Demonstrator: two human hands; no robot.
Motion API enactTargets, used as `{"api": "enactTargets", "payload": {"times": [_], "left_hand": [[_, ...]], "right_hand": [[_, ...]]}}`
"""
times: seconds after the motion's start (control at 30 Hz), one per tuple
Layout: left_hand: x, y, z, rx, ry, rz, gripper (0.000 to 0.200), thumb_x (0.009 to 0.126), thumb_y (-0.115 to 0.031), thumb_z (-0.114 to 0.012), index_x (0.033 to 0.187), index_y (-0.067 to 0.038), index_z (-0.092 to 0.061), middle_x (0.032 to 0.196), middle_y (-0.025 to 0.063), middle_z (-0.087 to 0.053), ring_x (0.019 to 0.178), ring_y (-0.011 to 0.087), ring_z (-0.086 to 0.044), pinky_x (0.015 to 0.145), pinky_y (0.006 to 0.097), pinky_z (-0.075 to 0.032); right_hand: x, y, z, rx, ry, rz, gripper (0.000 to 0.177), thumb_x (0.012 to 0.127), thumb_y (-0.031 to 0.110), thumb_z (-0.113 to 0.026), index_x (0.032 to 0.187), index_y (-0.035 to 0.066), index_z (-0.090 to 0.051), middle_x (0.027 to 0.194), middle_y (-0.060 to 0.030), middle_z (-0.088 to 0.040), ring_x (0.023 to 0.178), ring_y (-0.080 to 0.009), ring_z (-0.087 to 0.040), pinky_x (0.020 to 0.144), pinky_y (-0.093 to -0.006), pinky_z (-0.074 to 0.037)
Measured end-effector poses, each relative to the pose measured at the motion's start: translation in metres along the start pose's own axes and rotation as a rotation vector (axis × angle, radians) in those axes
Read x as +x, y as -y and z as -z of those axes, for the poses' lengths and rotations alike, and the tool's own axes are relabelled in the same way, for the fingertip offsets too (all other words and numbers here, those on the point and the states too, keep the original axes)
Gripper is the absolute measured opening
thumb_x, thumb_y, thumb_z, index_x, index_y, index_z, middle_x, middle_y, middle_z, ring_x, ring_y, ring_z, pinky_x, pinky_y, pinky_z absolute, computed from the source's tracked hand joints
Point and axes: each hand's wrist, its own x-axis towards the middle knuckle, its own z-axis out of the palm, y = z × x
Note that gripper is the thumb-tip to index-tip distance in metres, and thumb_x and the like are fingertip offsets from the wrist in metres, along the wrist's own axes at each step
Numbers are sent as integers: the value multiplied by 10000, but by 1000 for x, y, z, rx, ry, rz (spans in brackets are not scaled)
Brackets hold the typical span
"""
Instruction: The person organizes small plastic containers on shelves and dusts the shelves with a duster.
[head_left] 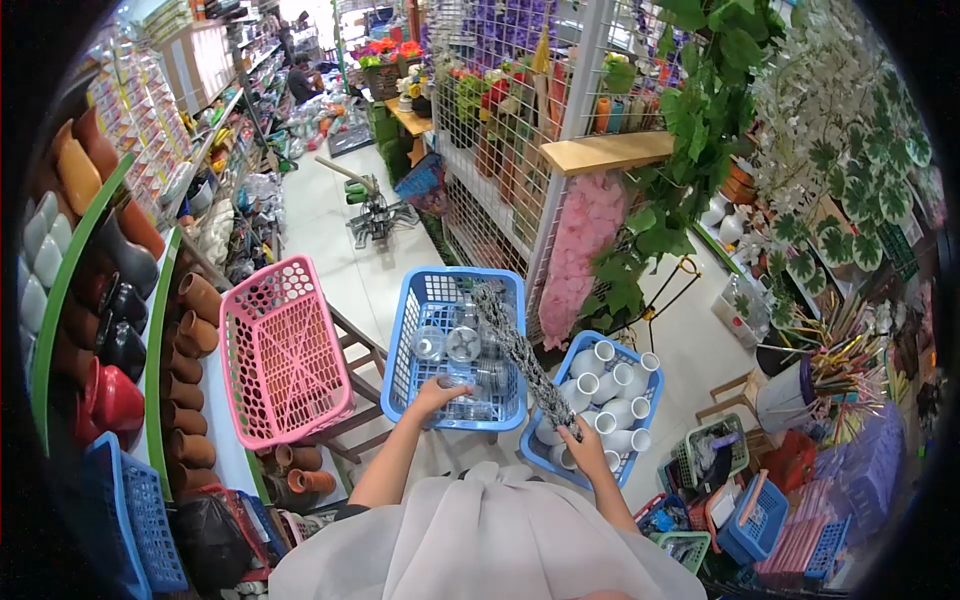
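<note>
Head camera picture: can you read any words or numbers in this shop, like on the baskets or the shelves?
No words or numbers can be read here.
Packets on the left shelves: any print is too small and blurred.
Blue basket by the left hand, pink basket, white cups: no labels show.
Long grey sprig in the right hand: no tag shows.

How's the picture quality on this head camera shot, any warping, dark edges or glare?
Head view: strong fisheye bows the wire rack and pot shelves; black vignette fills the corners; the far aisle is washed out; shadows soft; the right hand gripping the long sprig and the left hand look sharp.
</note>
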Motion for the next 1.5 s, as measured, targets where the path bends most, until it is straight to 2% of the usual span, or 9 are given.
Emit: {"api": "enactTargets", "payload": {"times": [0.2,0.27,0.4,0.57,0.67,1.07,1.13,1.33,1.5], "left_hand": [[-28,-18,32,-393,45,-303,648,834,-204,-713,1386,-52,-408,1191,91,-560,1053,161,-562,859,290,-470],[-34,-25,40,-824,133,-310,679,848,-174,-696,1422,-76,-347,1227,82,-540,1095,175,-559,921,316,-465],[-42,-48,55,-1217,224,-468,693,865,-435,-645,1398,-91,-366,1292,115,-520,1178,257,-531,981,404,-456],[-56,-65,66,-976,184,-475,749,872,-548,-563,1418,-95,-323,1415,129,-406,1280,281,-440,1037,496,-398],[-52,-66,74,-1044,202,-595,711,888,-510,-559,1411,-91,-324,1405,131,-417,1274,285,-446,1042,494,-396],[-70,-81,74,-1232,333,-506,655,906,-532,-519,1411,-149,-356,1369,118,-456,1272,276,-446,1058,439,-387],[-71,-77,74,-1167,316,-526,643,907,-531,-516,1403,-148,-369,1406,116,-426,1276,268,-443,1043,421,-402],[-70,-76,84,-1134,267,-538,619,914,-522,-513,1392,-149,-389,1339,111,-506,1224,274,-499,1050,444,-395],[-62,-69,76,-1017,250,-538,693,895,-484,-566,1428,-108,-331,1395,111,-431,1258,263,-455,1068,441,-367]], "right_hand": [[-8,26,-5,-24,98,127,413,836,312,-691,1110,17,-598,857,-221,-654,781,-315,-655,708,-371,-486],[-12,44,0,-50,158,184,389,832,308,-693,1080,19,-613,843,-223,-650,758,-313,-653,689,-367,-488],[-18,54,17,-219,155,271,385,795,334,-708,1045,49,-640,840,-205,-661,763,-366,-647,663,-401,-494],[-20,60,21,-267,83,242,374,796,358,-690,1036,74,-650,816,-199,-662,745,-368,-649,659,-410,-500],[-27,59,21,-282,114,282,381,786,366,-693,1019,67,-662,802,-201,-661,736,-365,-649,647,-413,-498],[-22,56,25,-273,96,355,391,749,392,-709,958,65,-667,712,-211,-636,658,-368,-636,592,-426,-484],[-19,61,21,-308,45,207,389,753,394,-707,954,63,-664,734,-211,-644,683,-366,-643,607,-424,-490],[-19,51,17,-341,119,342,390,760,415,-692,965,84,-673,732,-200,-654,682,-356,-650,611,-426,-492],[-13,53,17,-319,74,253,380,746,398,-701,970,92,-675,713,-188,-651,662,-344,-649,586,-416,-485]]}}
